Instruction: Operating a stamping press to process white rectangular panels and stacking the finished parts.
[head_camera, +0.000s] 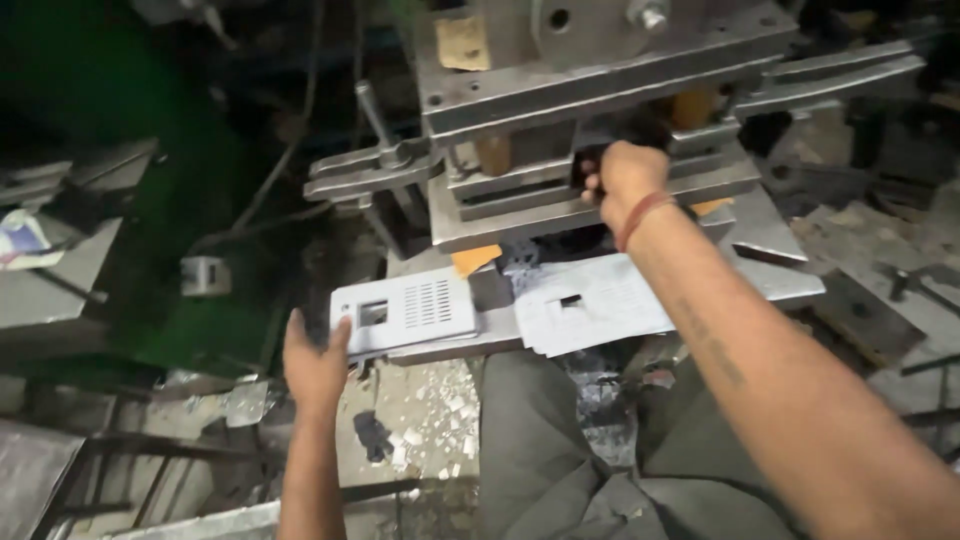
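My left hand (315, 362) rests with spread fingers against the left edge of a stack of punched grey metal plates (405, 315), each with a square hole and rows of slots. My right hand (622, 172) reaches into the gap of a steel press die (590, 195), fingers curled around a dark piece there; what it grips is mostly hidden. A red thread band circles that wrist. A pile of flat unpunched grey sheets (590, 305) lies under my right forearm on the press bed.
A heavy press head (600, 60) hangs above the die. Long clamp bars (370, 170) stick out left and right. Metal scrap chips (435, 405) litter the floor near my grey-trousered knees. Metal benches (50, 290) stand at the left.
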